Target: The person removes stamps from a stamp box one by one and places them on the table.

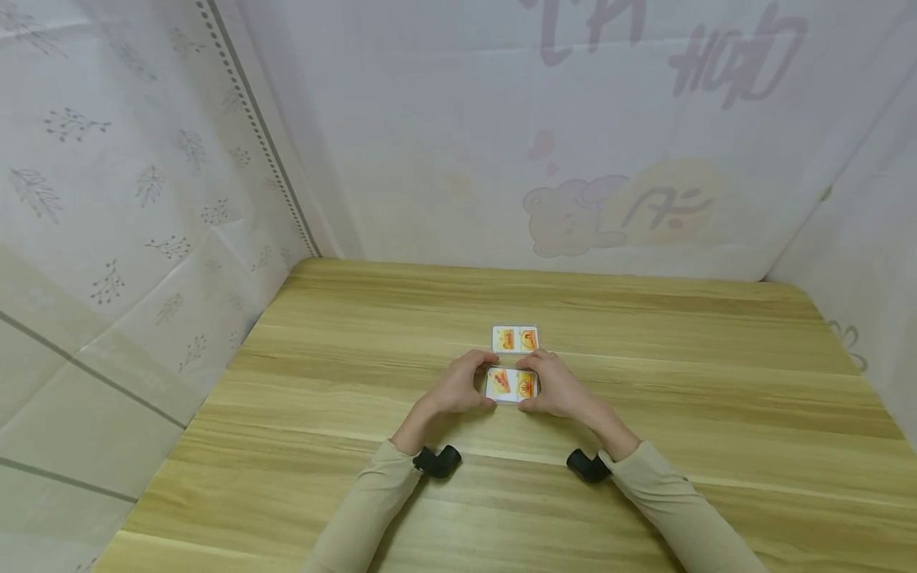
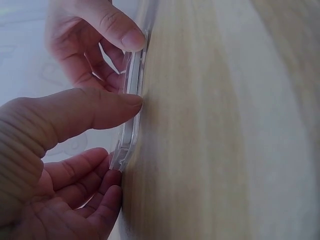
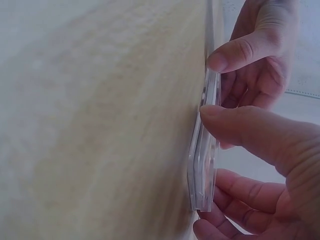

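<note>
A flat clear plastic card case (image 1: 510, 385) with two orange pictures on white is held at its short sides between both hands, close to the tabletop. My left hand (image 1: 458, 386) grips its left end, thumb at the near edge and fingers at the far corner. On the opposite end, my right hand (image 1: 562, 386) holds it the same way. Both wrist views show the case edge-on, with thumbs on the near long edge of the clear case (image 2: 134, 75). Just beyond lies a second similar case (image 1: 514, 339), near the fingertips.
The wood-grain table (image 1: 344, 342) has rounded far corners. A pale printed curtain (image 1: 430, 159) hangs behind it, and a leaf-patterned one (image 1: 129, 199) at the left. Black wrist devices (image 1: 438, 461) are strapped on at the sleeve cuffs.
</note>
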Demonstrator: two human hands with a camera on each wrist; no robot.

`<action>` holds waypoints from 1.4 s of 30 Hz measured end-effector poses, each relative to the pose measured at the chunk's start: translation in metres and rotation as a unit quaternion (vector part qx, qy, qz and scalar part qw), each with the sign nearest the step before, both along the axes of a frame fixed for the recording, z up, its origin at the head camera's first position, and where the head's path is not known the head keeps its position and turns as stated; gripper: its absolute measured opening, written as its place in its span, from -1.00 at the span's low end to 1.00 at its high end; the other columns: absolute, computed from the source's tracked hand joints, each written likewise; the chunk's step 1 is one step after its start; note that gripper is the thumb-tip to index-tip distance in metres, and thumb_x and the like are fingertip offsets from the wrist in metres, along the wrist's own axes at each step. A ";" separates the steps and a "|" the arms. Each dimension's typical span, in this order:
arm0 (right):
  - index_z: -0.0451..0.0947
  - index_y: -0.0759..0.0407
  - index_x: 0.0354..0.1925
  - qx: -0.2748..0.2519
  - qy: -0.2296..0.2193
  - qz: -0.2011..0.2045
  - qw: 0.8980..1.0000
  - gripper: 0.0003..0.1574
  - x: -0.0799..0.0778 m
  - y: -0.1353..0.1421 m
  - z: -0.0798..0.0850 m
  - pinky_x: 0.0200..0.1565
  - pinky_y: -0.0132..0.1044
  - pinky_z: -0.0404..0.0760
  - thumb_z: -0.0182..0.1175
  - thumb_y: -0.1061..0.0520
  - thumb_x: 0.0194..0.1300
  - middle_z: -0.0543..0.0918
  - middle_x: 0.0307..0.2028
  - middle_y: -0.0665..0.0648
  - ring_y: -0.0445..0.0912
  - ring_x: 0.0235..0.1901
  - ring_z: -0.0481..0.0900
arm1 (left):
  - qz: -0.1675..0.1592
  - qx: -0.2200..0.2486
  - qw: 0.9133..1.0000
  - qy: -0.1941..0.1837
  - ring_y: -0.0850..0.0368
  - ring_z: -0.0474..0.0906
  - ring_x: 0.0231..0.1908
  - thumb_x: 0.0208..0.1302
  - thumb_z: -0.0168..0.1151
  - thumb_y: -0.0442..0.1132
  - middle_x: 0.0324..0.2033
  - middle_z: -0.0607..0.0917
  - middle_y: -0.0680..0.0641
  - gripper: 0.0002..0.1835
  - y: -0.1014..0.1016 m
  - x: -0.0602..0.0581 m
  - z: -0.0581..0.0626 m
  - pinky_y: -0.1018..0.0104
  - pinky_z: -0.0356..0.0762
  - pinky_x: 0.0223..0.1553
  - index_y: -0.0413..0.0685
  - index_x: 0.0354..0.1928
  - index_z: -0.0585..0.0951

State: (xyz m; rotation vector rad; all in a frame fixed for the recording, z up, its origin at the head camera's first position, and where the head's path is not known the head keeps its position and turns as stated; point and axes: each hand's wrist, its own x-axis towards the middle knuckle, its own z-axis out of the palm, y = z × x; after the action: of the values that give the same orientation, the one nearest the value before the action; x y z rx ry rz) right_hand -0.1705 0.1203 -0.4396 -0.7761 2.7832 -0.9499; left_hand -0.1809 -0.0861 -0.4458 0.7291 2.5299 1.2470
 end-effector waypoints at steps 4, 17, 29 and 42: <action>0.50 0.43 -0.04 -0.002 0.002 0.002 1.000 -0.30 0.000 0.000 0.000 0.02 0.00 0.45 0.51 0.20 -0.18 0.53 -0.08 0.27 0.13 -0.04 0.43 | 0.001 0.001 1.000 -0.003 -0.09 0.42 0.08 -0.18 0.45 -0.49 0.06 0.49 -0.22 -0.29 0.000 0.000 0.000 0.08 0.36 0.16 -0.37 0.13 0.42; 0.49 0.45 -0.03 -0.002 0.003 0.001 1.000 -0.29 0.001 0.000 0.004 0.00 -0.02 0.46 0.50 0.21 -0.18 0.52 -0.08 0.28 0.13 -0.05 0.43 | 0.001 -0.003 1.000 -0.005 -0.10 0.40 0.08 -0.18 0.46 -0.49 0.07 0.48 -0.23 -0.27 0.001 0.000 0.002 0.07 0.35 0.16 -0.37 0.14 0.40; 0.50 0.46 -0.02 0.000 0.014 0.000 1.000 -0.28 0.002 0.002 0.009 -0.06 -0.04 0.47 0.47 0.22 -0.21 0.54 -0.11 0.28 0.12 -0.09 0.42 | -0.001 -0.009 1.000 0.008 -0.10 0.41 0.07 -0.19 0.46 -0.46 0.04 0.50 -0.22 -0.27 -0.001 -0.001 -0.001 0.07 0.36 0.16 -0.36 0.13 0.41; 0.46 0.49 0.03 0.002 0.014 -0.013 1.000 -0.24 0.006 0.009 0.014 0.06 0.05 0.45 0.47 0.22 -0.16 0.51 -0.02 0.31 0.19 0.02 0.41 | -0.004 -0.006 1.000 0.021 -0.11 0.43 0.05 -0.21 0.47 -0.48 0.01 0.52 -0.24 -0.29 -0.001 -0.002 -0.003 0.07 0.37 0.15 -0.40 0.10 0.42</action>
State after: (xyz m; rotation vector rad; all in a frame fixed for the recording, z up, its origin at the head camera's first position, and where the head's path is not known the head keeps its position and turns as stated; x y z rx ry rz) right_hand -0.1643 0.1297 -0.4260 -0.7603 2.8240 -0.9441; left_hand -0.1826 -0.0867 -0.4484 0.7694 2.5631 1.2250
